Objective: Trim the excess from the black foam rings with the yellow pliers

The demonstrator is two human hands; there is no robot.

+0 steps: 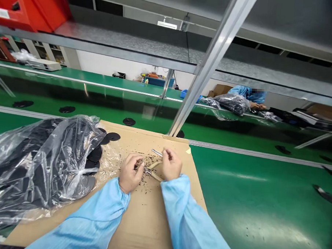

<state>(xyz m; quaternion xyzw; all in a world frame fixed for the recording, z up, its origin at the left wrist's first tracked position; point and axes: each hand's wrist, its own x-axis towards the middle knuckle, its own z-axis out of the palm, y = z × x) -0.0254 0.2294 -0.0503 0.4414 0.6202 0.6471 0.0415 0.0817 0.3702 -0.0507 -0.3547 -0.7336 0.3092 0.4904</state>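
Note:
My right hand (172,164) is closed around a slim silver tool (157,152); one end sticks out to the left, and its exact kind is unclear. My left hand (131,173) rests on the cardboard with fingers curled and the thumb apart, nothing visible between them. Between the hands lie pliers (155,174) with beige handles, their jaws pointing at my left thumb. Small black scraps (145,187) are scattered around the pliers and under my fingers.
A cardboard sheet (140,218) covers part of the green table (245,194). At left, a clear plastic bag (43,163) holds black discs; several discs (95,153) spill beside it. A metal post (203,74) rises at the back. Across, a person (248,94) in blue works.

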